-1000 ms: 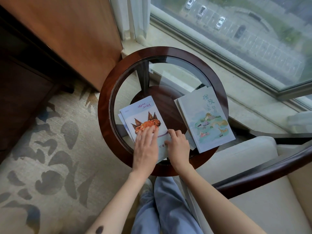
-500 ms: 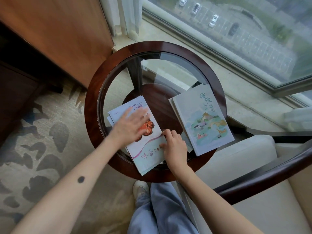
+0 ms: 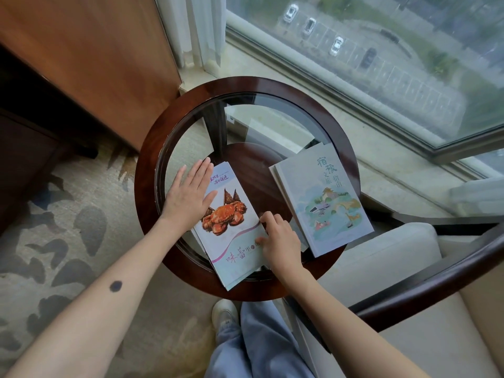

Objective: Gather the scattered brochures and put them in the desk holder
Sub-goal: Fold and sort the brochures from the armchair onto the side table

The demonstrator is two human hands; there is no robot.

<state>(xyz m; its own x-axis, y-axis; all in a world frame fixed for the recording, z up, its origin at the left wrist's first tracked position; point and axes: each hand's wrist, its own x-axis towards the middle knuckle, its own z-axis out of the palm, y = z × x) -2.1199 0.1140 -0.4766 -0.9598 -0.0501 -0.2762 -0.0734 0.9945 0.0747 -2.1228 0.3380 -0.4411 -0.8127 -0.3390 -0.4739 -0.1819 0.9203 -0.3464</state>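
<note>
A stack of crab-cover brochures (image 3: 229,222) lies slantwise on the near left part of a round glass-topped counter (image 3: 148,214), its lower corner lying across the dark wooden rim. The person's left hand (image 3: 188,197) lies flat against the stack's left edge, its grip wide with the fingers straight. The right hand (image 3: 278,241) curls its fingers at the stack's right edge, and its grip appears to pinch the top cover there. The edges of more leaflets show beneath the top one. A second pile, travel guides (image 3: 327,200) with a painted pavilion and bridge on the cover, sits just to the right and is not touched by either hand. No desk holder is in view. The likely trouble is the glass: being smooth, it could let the lower leaflets fan out or slip over the near rim if the hands squeeze unevenly or lift only the top sheet. The counter stands on a patterned carpet (image 3: 68,214), between a wooden cabinet (image 3: 95,64) and a cream armchair (image 3: 381,268). Behind it are a pale curtain (image 3: 196,28) and a large window (image 3: 381,50) that looks down on parked cars.
</note>
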